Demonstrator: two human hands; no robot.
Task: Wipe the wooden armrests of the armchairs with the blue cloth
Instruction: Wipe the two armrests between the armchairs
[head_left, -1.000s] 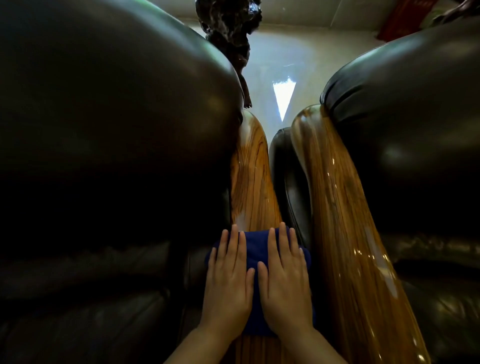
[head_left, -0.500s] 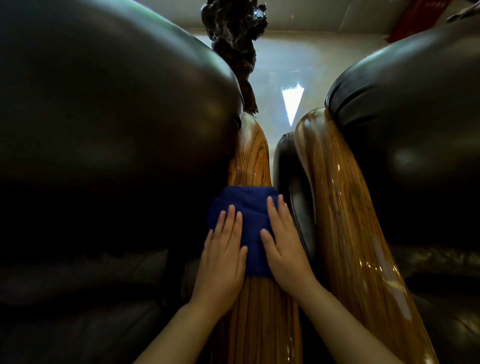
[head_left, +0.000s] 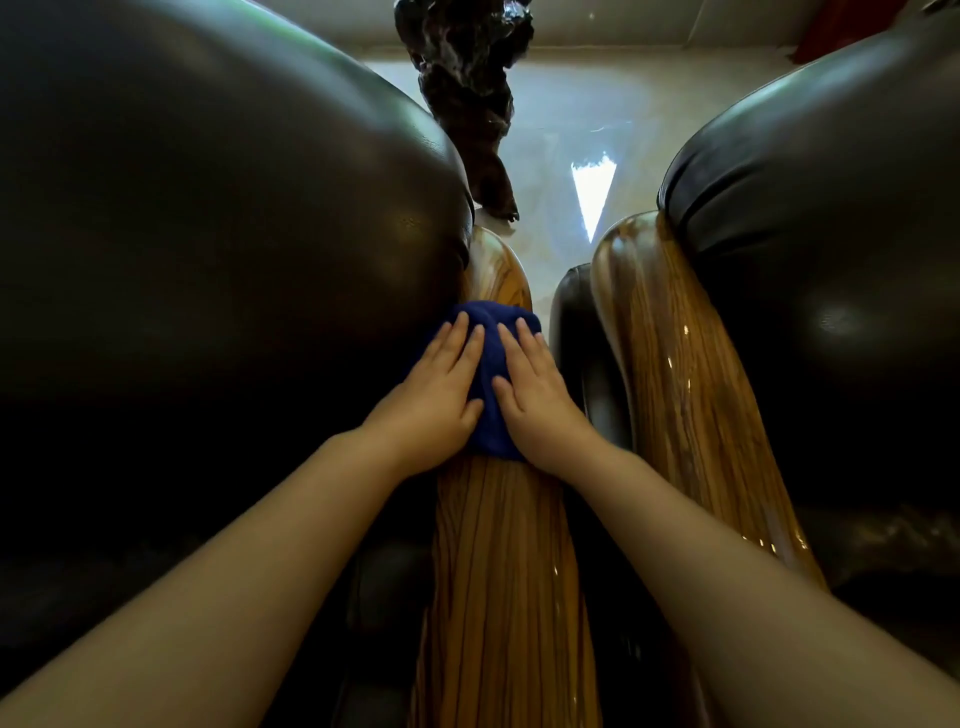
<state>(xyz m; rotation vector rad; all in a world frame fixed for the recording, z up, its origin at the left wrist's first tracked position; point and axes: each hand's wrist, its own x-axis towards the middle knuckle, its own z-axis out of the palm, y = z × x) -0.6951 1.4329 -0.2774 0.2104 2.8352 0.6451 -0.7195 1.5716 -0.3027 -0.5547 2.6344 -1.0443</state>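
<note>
Blue cloth (head_left: 491, 374) sits on the left wooden armrest (head_left: 501, 571), toward its far end, just short of the rounded tip. Left hand (head_left: 434, 400) and right hand (head_left: 537, 397) lie side by side on top of it, palms down, fingers extended and flat, pressing rather than gripping. Cloth bunches slightly at its far edge against the dark leather cushion (head_left: 208, 260) on the left.

Step in hand, my read: wiping stroke along the left armrest, near the far limit. Near stretch of that armrest is bare and glossy.

Right wooden armrest (head_left: 675, 389) is untouched by the cloth, well apart across the gap.

Next move likely needs: cover the rounded far tip, keep even pressure so the cloth doesn't ride up onto the leather, then shift across to the right armrest.
</note>
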